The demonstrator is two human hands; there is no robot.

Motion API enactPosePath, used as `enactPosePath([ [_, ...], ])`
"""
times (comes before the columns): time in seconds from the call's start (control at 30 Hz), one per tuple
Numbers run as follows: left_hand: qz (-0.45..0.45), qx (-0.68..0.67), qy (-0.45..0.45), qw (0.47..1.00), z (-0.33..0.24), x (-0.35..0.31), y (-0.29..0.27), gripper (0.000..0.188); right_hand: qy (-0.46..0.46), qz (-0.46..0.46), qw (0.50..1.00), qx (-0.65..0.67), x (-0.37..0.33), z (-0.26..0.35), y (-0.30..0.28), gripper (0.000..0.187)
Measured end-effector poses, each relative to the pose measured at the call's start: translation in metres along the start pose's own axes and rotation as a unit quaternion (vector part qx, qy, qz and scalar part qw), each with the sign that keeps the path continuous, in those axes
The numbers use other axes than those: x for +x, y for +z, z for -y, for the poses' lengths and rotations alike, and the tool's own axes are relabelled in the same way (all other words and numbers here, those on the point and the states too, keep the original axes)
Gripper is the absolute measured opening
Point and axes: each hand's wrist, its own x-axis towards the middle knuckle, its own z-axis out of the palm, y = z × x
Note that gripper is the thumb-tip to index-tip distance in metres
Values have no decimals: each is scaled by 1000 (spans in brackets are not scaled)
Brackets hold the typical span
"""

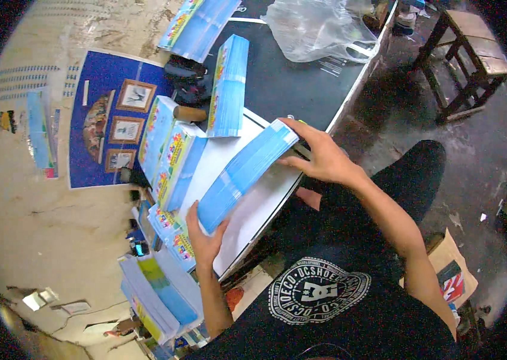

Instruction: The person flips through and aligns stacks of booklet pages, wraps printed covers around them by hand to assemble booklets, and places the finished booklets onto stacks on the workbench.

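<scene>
Between my two hands is a long stack of thin light-blue printed sheets or booklets (242,175), with a paper band around its middle. It is held edge-up and slanted over the white board on the table. My left hand (206,239) grips the nearer left end, fingers on one side and thumb on the other. At the far right end, my right hand (325,157) is closed around the stack, its thumb below and fingers over the top corner. The underside of the stack is hidden. Beyond it another banded blue stack (229,90) lies on the table.
More bright-covered stacks (178,162) stand along the table's left side, beside a brown roll (190,113). A crumpled clear plastic bag (319,30) lies on the black tabletop (277,78). A wooden stool (469,54) is on the floor at right. Framed pictures (137,96) hang on the left wall.
</scene>
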Motion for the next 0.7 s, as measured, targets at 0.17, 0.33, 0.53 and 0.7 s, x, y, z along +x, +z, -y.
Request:
enactPosePath([
  [0.17, 115, 338, 231, 905, -55, 42, 14, 73, -52, -28, 998, 18, 5, -7, -4, 70],
  [0.33, 184, 319, 207, 907, -82, 63, 55, 69, -37, -10, 999, 29, 3, -36, -6, 67],
  [0.53, 138, 270, 174, 937, -78, 55, 77, 45, -73, -17, 997, 1, 8, -44, -8, 51],
  [0.7, 84, 249, 176, 948, -85, 51, 70, 34, -50, -52, 997, 27, 4, -42, -4, 69],
])
